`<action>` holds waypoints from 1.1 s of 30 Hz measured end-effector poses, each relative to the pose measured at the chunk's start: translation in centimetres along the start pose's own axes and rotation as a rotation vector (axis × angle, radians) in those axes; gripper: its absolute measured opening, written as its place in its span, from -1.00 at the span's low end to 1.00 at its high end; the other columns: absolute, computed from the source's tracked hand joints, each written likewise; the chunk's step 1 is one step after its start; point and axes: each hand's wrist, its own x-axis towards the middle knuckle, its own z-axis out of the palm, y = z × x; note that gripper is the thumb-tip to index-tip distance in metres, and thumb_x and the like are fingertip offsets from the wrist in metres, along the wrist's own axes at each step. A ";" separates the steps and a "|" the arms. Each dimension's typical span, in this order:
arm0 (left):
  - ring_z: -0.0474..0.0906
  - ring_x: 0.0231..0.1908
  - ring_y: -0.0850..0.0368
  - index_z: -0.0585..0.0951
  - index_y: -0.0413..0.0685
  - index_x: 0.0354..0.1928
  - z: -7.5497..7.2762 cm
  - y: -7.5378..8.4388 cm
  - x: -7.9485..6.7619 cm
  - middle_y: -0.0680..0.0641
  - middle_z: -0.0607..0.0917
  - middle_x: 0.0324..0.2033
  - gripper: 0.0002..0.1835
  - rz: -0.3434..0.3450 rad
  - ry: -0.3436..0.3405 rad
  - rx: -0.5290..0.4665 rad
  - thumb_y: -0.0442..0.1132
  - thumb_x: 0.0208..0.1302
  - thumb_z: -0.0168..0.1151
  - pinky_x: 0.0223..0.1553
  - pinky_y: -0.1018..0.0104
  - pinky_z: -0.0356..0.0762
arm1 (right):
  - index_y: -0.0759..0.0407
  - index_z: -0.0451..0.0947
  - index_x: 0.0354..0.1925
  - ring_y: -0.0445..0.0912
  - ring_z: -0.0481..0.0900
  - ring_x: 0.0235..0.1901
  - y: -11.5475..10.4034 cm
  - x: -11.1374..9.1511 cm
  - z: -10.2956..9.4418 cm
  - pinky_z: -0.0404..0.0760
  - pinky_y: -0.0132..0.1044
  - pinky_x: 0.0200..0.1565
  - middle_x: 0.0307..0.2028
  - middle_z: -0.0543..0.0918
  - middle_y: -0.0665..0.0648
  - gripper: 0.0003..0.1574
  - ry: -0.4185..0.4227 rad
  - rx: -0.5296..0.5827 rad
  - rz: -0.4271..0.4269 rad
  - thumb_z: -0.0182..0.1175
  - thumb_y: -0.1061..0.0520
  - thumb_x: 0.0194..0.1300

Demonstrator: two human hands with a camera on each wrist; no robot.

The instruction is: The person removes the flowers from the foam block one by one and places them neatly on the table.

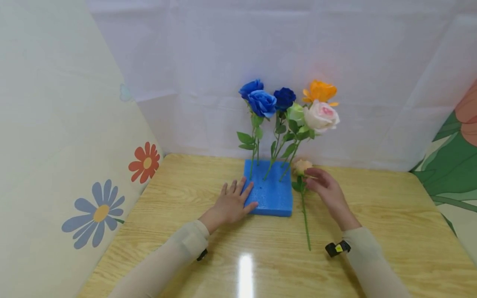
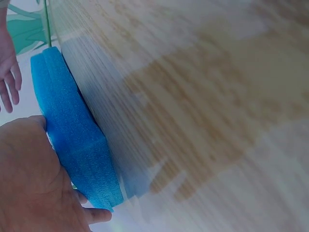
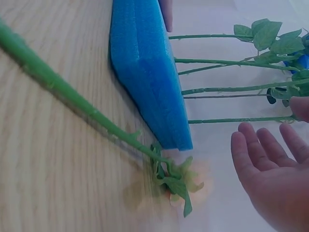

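A blue foam block (image 1: 272, 198) lies on the table with several artificial roses upright in its back half. My left hand (image 1: 231, 205) rests on the block's left side, fingers spread over the top and edge. To the right of the block, a peach rose (image 1: 301, 166) with a long green stem (image 3: 87, 104) lies on the table, its head toward the back. My right hand (image 1: 328, 192) is beside that rose's head, fingers loosely bent and holding nothing; in the right wrist view the hand (image 3: 280, 169) hovers apart from the stem.
Standing in the foam are blue roses (image 1: 262, 103), a dark blue rose (image 1: 285, 98), an orange flower (image 1: 321, 91) and a pale pink rose (image 1: 321, 116). A white cloth (image 1: 208, 62) hangs behind the wooden table (image 1: 179, 198). Flower-printed panels (image 1: 100, 213) flank both sides.
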 end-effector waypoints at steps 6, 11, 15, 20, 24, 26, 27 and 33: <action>-0.12 0.55 -0.34 -0.09 0.10 0.64 0.2 -0.1 0.0 -0.18 -0.16 0.61 -0.16 0.000 0.002 -0.009 0.39 0.53 -0.37 0.48 -0.32 -0.20 | 0.38 0.34 0.35 -0.01 0.59 0.19 0.1 1.1 0.8 0.60 -0.41 0.08 0.32 0.42 0.40 -0.42 0.028 0.052 -0.034 0.17 0.12 0.51; -0.13 0.55 -0.34 -0.10 0.11 0.64 0.3 -0.2 0.0 -0.17 -0.17 0.61 -0.15 0.000 -0.001 -0.012 0.40 0.52 -0.37 0.48 -0.32 -0.20 | 0.44 0.30 0.36 -0.19 0.64 0.09 0.3 2.0 1.5 0.61 -0.37 0.08 0.30 0.40 0.48 -0.41 0.048 0.118 -0.060 0.17 0.21 0.49; -0.14 0.55 -0.33 -0.11 0.12 0.65 0.5 -0.2 0.1 -0.16 -0.18 0.62 -0.15 -0.002 -0.002 -0.008 0.41 0.51 -0.40 0.48 -0.32 -0.20 | 0.41 0.29 0.38 -0.15 0.61 0.13 0.3 2.4 2.0 0.59 -0.38 0.11 0.31 0.40 0.47 -0.38 0.056 0.134 -0.050 0.20 0.21 0.48; -0.14 0.55 -0.33 -0.11 0.11 0.64 0.3 -0.1 0.0 -0.16 -0.18 0.61 -0.15 -0.005 -0.001 -0.017 0.42 0.51 -0.40 0.49 -0.31 -0.22 | 0.38 0.31 0.38 -0.03 0.55 0.19 0.3 3.1 2.6 0.57 -0.41 0.11 0.31 0.44 0.41 -0.39 0.068 0.129 -0.043 0.19 0.28 0.45; -0.13 0.55 -0.33 -0.10 0.12 0.64 0.2 0.0 0.0 -0.17 -0.17 0.61 -0.15 -0.005 0.000 -0.018 0.41 0.51 -0.39 0.49 -0.31 -0.21 | 0.43 0.30 0.37 -0.16 0.58 0.10 0.3 3.8 3.2 0.58 -0.38 0.11 0.29 0.44 0.46 -0.40 0.070 0.177 -0.050 0.18 0.35 0.43; -0.13 0.55 -0.33 -0.11 0.12 0.64 0.1 0.0 -0.1 -0.16 -0.18 0.61 -0.15 -0.005 -0.002 -0.015 0.42 0.51 -0.39 0.49 -0.31 -0.21 | 0.44 0.30 0.36 -0.18 0.59 0.08 0.3 4.0 3.5 0.59 -0.35 0.11 0.24 0.48 0.39 -0.39 0.073 0.199 -0.045 0.19 0.33 0.43; -0.12 0.55 -0.33 -0.11 0.12 0.64 0.1 0.0 -0.1 -0.16 -0.18 0.61 -0.14 -0.005 -0.001 -0.016 0.42 0.51 -0.39 0.48 -0.31 -0.21 | 0.44 0.31 0.36 -0.19 0.59 0.07 0.3 4.1 3.6 0.59 -0.34 0.11 0.21 0.51 0.32 -0.39 0.076 0.203 -0.040 0.20 0.31 0.43; -0.13 0.55 -0.33 -0.12 0.12 0.65 0.1 0.0 0.0 -0.16 -0.18 0.61 -0.14 -0.005 -0.001 -0.006 0.42 0.51 -0.41 0.48 -0.31 -0.21 | 0.37 0.32 0.35 -0.22 0.59 0.04 0.4 4.6 4.3 0.58 -0.36 0.11 0.10 0.56 0.07 -0.39 0.102 0.187 0.017 0.23 0.28 0.42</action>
